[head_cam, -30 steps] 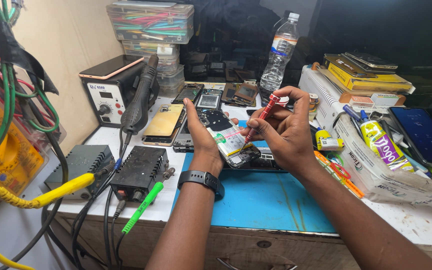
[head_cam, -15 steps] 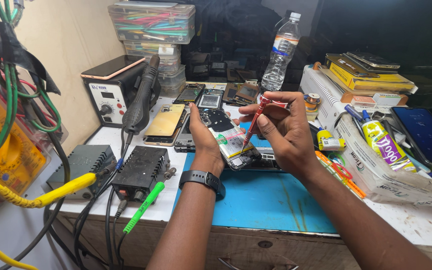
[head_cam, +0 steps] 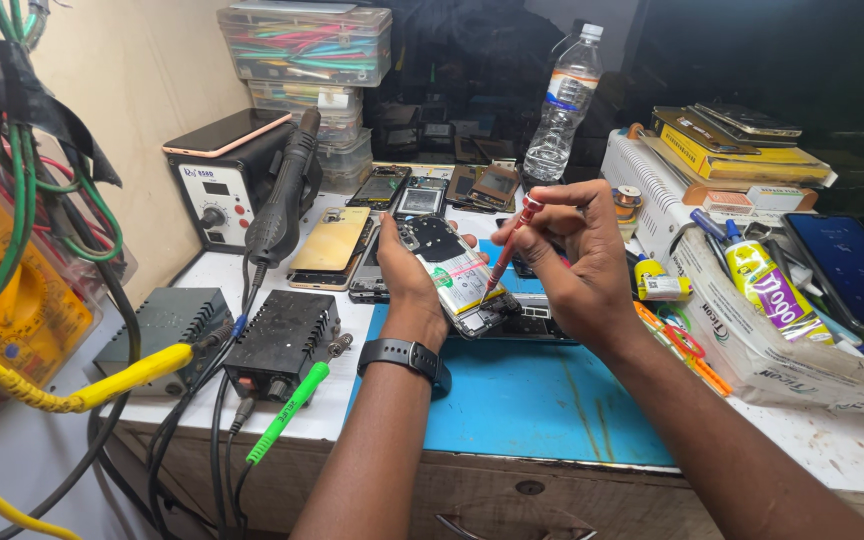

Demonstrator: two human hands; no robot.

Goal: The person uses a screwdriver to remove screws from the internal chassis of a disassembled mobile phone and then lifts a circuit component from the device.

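I have the opened smartphone (head_cam: 452,275) gripped in my left hand (head_cam: 407,270), tilted up above the far edge of the blue mat (head_cam: 522,400), its back cover already off so the battery and board show. My right hand (head_cam: 577,265) pinches a red-handled precision screwdriver (head_cam: 508,245), tip down on the phone's inner side, near the battery's right edge. I judge the teardown partway: the shell is open, yet the battery and board sit in place, so screws or parts remain to come out. Room is tight beyond the mat: a gold phone back (head_cam: 330,240) and other handsets lie just left of and behind it, a glue tube (head_cam: 767,290) and tray clutter to its right. The mat's near half lies bare, running to the worktop (head_cam: 832,450) front edge.
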